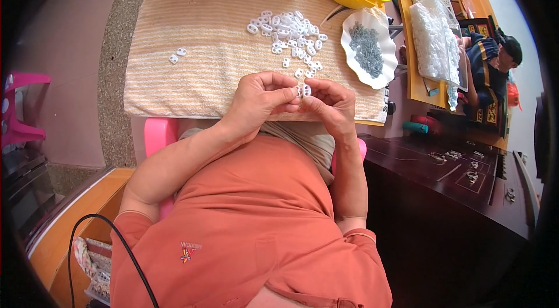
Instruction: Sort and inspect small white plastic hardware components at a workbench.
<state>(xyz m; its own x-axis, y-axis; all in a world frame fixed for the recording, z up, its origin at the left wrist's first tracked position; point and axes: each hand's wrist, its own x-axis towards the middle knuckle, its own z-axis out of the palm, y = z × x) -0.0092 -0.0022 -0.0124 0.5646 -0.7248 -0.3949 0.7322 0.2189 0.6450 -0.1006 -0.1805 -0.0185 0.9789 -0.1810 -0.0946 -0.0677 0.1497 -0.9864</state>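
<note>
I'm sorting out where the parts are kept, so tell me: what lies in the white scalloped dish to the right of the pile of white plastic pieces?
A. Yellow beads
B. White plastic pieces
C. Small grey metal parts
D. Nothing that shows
C: the white scalloped dish holds a heap of small grey metal parts, while the white plastic pieces lie loose on the striped towel.

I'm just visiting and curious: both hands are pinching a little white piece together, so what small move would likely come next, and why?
Probably a firm squeeze to seat the parts. Both the left hand and the right hand pinch one small white piece between their fingertips, just above the striped towel. Whether it has already joined is too small to tell. The loose white pieces and the dish of grey parts lie beyond, untouched.
</note>
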